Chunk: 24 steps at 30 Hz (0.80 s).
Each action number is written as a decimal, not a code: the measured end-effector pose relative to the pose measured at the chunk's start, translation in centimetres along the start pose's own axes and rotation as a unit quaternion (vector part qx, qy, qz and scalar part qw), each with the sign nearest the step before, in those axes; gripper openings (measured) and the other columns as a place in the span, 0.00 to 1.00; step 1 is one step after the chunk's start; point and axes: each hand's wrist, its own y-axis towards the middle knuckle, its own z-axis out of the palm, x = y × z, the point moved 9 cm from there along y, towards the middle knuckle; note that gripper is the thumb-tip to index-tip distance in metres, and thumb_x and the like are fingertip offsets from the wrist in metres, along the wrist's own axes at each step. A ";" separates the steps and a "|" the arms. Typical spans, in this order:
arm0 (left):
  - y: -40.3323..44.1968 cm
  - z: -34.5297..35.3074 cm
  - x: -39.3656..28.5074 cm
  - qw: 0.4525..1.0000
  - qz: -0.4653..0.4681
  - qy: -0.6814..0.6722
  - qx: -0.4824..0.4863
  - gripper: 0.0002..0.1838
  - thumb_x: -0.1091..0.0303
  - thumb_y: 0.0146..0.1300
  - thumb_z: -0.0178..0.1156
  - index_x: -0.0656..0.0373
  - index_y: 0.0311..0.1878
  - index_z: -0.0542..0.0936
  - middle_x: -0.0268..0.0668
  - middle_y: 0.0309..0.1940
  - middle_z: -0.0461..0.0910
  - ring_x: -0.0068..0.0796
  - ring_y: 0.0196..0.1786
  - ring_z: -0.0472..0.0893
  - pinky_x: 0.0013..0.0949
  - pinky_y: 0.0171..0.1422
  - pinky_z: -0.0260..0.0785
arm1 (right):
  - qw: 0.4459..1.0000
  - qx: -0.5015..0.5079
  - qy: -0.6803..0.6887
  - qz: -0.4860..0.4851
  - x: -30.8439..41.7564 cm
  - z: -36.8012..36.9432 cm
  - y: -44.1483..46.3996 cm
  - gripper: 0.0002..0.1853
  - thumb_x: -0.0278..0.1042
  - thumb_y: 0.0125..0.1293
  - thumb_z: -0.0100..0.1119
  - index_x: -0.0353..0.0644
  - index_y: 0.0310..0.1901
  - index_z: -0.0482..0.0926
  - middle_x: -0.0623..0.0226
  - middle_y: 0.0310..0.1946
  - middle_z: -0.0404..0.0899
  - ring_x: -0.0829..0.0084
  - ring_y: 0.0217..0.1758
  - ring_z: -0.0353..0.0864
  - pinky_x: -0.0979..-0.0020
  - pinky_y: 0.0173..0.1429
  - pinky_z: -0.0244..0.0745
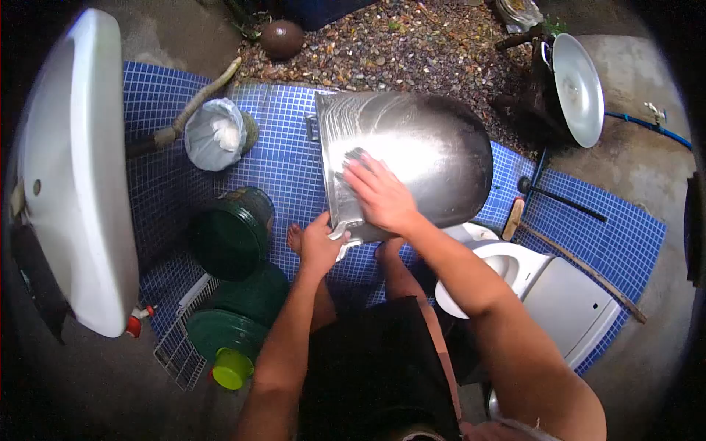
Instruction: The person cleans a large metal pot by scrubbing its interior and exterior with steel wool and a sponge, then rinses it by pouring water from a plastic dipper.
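Observation:
A large stainless steel pot (434,158) lies on its side in front of me, with wet, soapy streaks near its rim. My left hand (321,242) is closed around the pot's near metal handle (349,239). Flat against the pot's side, my right hand (379,192) presses a dark scouring pad (356,156); only the pad's edge shows past my fingers. A second handle (312,128) sticks out from the rim on the far side. The pot's inside is turned away from view.
Blue tiles (287,110) lie under the pot, with pebbles (397,51) beyond. To the left stand a white sink (103,184), a lined bin (213,147) and dark green buckets (228,235). On the right are a white toilet (537,279), a broom (581,264) and a wide pan (577,88).

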 end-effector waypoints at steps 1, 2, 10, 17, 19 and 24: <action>-0.2 -0.5 -0.8 1.000 0.005 0.002 0.000 0.26 0.73 0.56 0.80 0.58 0.60 0.86 0.37 0.29 0.87 0.24 0.32 0.84 0.33 0.38 0.76 | 0.999 0.031 0.005 -0.023 -2.1 -0.8 -2.7 0.27 0.39 0.73 0.56 0.39 0.70 0.77 0.51 0.76 0.72 0.46 0.81 0.66 0.46 0.85 0.60; -0.2 -1.0 -1.6 1.000 0.003 0.000 0.000 0.28 0.74 0.56 0.80 0.60 0.62 0.85 0.38 0.30 0.88 0.25 0.31 0.85 0.34 0.38 0.76 | 0.993 0.024 -0.075 0.083 -5.8 -4.4 -2.9 0.25 0.39 0.73 0.56 0.39 0.69 0.78 0.49 0.73 0.75 0.46 0.79 0.69 0.47 0.84 0.60; 2.3 -1.7 -1.4 0.999 -0.036 0.002 -0.022 0.42 0.70 0.47 0.85 0.58 0.71 0.83 0.29 0.22 0.78 0.16 0.25 0.73 0.30 0.31 0.69 | 0.997 -0.030 0.010 0.076 -2.3 -1.1 3.4 0.25 0.33 0.71 0.57 0.43 0.69 0.80 0.52 0.74 0.76 0.50 0.79 0.71 0.47 0.83 0.62; 6.6 -2.7 -8.2 0.998 -0.009 0.064 -0.001 0.46 0.68 0.46 0.87 0.66 0.71 0.81 0.31 0.27 0.81 0.18 0.26 0.76 0.28 0.32 0.72 | 0.988 -0.082 0.012 0.129 -8.7 -6.1 1.8 0.28 0.24 0.66 0.56 0.46 0.69 0.81 0.54 0.75 0.75 0.47 0.82 0.68 0.43 0.86 0.59; 9.1 -2.8 -8.7 0.998 0.023 0.019 -0.047 0.48 0.67 0.45 0.87 0.69 0.72 0.79 0.30 0.28 0.81 0.18 0.28 0.76 0.28 0.33 0.71 | 0.986 -0.094 0.123 0.059 -8.6 -4.5 7.1 0.25 0.23 0.66 0.56 0.43 0.64 0.83 0.54 0.72 0.79 0.48 0.82 0.68 0.51 0.85 0.63; 12.3 -3.0 -13.7 0.996 0.071 0.031 -0.046 0.48 0.67 0.46 0.85 0.68 0.73 0.78 0.33 0.26 0.84 0.22 0.28 0.79 0.31 0.35 0.74 | 0.992 -0.056 0.051 0.104 -10.6 -6.6 -3.6 0.24 0.23 0.66 0.56 0.43 0.63 0.83 0.54 0.72 0.79 0.51 0.84 0.66 0.45 0.83 0.64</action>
